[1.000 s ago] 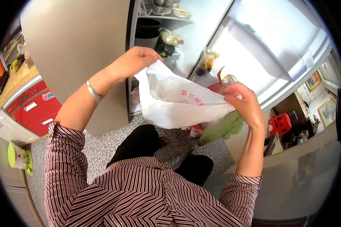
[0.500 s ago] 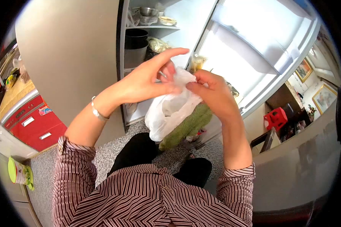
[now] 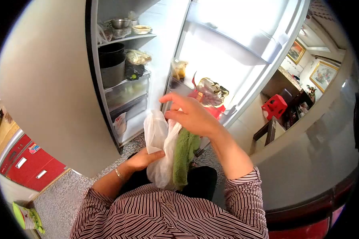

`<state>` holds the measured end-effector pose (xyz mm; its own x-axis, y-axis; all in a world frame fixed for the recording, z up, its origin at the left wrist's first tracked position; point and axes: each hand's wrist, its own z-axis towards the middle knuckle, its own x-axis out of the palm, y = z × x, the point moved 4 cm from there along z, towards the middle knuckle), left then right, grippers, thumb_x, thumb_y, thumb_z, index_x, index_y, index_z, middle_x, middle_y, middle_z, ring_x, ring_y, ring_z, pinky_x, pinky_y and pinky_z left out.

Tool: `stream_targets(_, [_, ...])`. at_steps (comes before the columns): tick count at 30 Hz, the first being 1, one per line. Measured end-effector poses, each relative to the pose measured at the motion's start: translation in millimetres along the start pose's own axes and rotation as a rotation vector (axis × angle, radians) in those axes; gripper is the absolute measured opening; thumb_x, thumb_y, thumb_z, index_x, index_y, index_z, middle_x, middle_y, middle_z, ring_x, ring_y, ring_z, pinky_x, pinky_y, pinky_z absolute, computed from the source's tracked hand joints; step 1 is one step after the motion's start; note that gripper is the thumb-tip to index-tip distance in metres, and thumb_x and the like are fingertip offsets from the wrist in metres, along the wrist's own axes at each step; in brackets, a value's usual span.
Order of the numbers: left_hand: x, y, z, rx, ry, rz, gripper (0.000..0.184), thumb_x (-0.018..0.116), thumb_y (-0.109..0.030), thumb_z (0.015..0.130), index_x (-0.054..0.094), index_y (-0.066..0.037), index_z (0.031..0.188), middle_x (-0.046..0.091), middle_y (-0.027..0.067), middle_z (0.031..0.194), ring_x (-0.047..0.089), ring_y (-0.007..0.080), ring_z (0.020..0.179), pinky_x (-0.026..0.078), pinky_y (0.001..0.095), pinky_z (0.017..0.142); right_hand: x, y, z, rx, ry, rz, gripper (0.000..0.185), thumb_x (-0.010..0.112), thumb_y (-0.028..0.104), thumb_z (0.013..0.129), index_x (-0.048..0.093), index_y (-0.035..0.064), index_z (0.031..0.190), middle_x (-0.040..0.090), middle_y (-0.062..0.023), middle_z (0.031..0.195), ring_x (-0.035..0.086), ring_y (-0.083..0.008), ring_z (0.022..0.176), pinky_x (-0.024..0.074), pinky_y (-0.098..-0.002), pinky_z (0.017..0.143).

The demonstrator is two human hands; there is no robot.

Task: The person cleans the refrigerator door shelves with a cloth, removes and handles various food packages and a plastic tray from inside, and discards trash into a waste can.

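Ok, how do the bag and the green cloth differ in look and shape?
The bag is white; the cloth is green. The bag looks thin and crinkled, the cloth thick and fuzzy. The bag spreads wider, while the cloth shows as a narrow strip. Both look soft and hang side by side.
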<state>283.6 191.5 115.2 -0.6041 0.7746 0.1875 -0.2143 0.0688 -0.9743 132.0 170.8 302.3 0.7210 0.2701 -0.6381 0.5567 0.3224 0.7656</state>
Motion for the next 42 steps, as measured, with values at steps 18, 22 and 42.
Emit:
stream_targets(18, [-23, -36, -19, -0.101, 0.060, -0.018, 0.044, 0.060, 0.006, 0.086, 0.054, 0.002, 0.129, 0.063, 0.0120, 0.122, 0.059, 0.0233, 0.115, 0.045, 0.0369, 0.100, -20, -11, -11, -0.106, 0.312, -0.260, 0.020, 0.059, 0.020, 0.097, 0.065, 0.0021, 0.103, 0.069, -0.0108, 0.089, 0.066, -0.0230, 0.078, 0.0508, -0.0354, 0.071])
stream_targets(22, [-38, -31, -21, -0.057, -0.076, 0.149, 0.043, 0.072, -0.008, 0.085, 0.059, 0.003, 0.125, 0.066, 0.0080, 0.111, 0.060, 0.0187, 0.104, 0.048, 0.0352, 0.094, -17, -9, -18, -0.090, 0.471, -0.182, 0.016, 0.063, 0.015, 0.093, 0.066, 0.0008, 0.101, 0.067, -0.0082, 0.083, 0.064, -0.0167, 0.073, 0.0502, -0.0321, 0.067])
stream_targets(42, [-110, -127, 35, 0.668, -0.864, 0.178, 0.013, 0.057, -0.002, 0.092, 0.060, -0.002, 0.105, 0.061, 0.0073, 0.099, 0.060, 0.0189, 0.092, 0.050, 0.0326, 0.080, 61, -38, -23, 0.025, 0.070, 0.272, 0.023, 0.059, 0.027, 0.098, 0.061, 0.0045, 0.103, 0.063, -0.0028, 0.083, 0.056, -0.0135, 0.068, 0.0443, -0.0314, 0.060])
